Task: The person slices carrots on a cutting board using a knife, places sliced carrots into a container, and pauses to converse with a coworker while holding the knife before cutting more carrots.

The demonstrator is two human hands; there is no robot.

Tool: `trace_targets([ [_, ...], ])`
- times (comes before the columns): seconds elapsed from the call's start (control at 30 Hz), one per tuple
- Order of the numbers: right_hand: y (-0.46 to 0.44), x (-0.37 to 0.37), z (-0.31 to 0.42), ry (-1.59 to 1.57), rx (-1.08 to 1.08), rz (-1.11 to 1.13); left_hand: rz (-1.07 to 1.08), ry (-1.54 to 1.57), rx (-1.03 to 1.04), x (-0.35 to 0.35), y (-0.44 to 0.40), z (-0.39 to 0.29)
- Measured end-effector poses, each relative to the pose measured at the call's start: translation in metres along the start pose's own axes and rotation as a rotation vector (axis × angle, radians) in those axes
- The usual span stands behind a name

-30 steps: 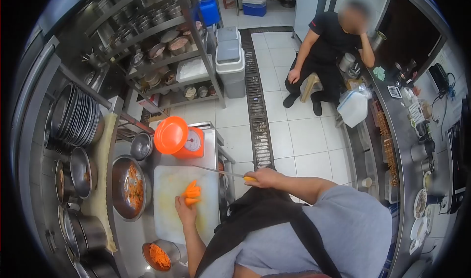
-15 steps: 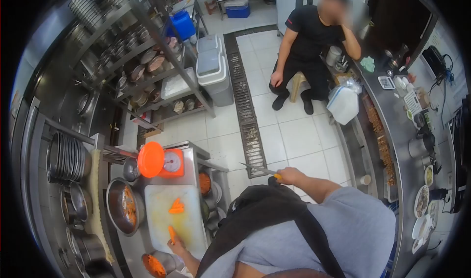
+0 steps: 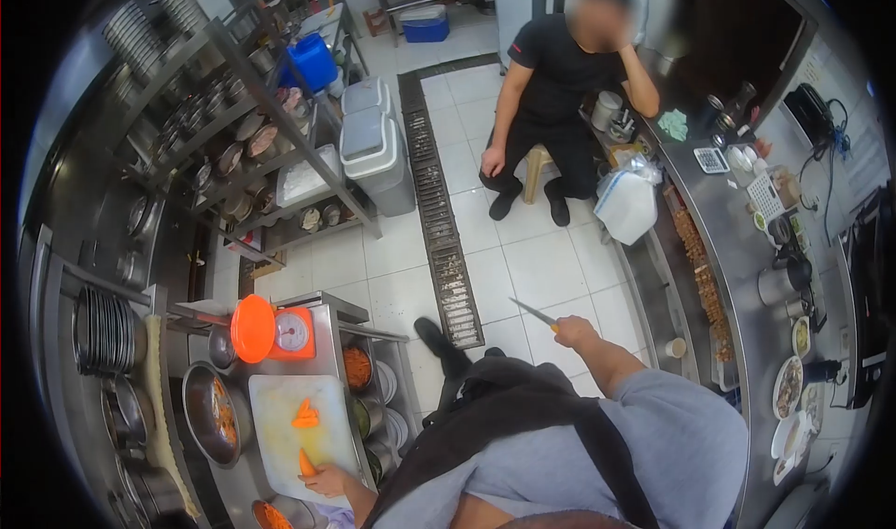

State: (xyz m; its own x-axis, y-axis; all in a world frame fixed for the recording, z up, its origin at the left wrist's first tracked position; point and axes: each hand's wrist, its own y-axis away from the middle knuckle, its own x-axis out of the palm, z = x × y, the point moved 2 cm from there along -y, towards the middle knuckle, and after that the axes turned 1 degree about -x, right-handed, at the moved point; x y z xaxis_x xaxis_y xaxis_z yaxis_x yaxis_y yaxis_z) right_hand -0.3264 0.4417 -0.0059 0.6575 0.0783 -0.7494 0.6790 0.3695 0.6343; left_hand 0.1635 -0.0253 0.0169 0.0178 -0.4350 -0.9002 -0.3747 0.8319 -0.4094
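Note:
My left hand is at the near edge of the white cutting board, its fingers closed on the lower end of an orange carrot. Several cut carrot pieces lie farther up the board, apart from that hand. Out over the floor, well away from the board, my right hand grips a knife by its yellow handle, with the blade pointing up and left.
Left of the board stands a steel bowl with carrot peelings. An orange scale is behind it. A pot of carrot sits nearest me. A person in black sits on a stool ahead, beside the right-hand counter.
My view has shifted a little. My right hand with the knife has swung slightly right. The carrot in my left hand now tilts differently, and a dark shoe has come into view.

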Motion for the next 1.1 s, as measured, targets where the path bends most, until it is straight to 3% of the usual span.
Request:
trace_targets([
  [0.1,-0.001,0.016,-0.006,-0.039,0.143,0.033,-0.057,-0.036,-0.026,0.004,0.001,-0.001],
  [0.37,0.015,0.056,0.007,-0.076,0.014,0.104,-0.060,-0.115,-0.039,0.005,0.001,-0.001],
  [0.6,0.019,0.033,0.007,-0.023,0.033,0.162,-0.093,-0.133,-0.003,0.008,0.000,0.001],
  [0.83,0.004,0.012,0.007,-0.017,0.087,0.076,-0.056,-0.128,-0.028,0.013,-0.003,0.002],
  [1.1,-0.001,0.020,0.024,-0.001,-0.014,0.088,-0.033,-0.119,-0.038,0.003,-0.001,-0.002],
])
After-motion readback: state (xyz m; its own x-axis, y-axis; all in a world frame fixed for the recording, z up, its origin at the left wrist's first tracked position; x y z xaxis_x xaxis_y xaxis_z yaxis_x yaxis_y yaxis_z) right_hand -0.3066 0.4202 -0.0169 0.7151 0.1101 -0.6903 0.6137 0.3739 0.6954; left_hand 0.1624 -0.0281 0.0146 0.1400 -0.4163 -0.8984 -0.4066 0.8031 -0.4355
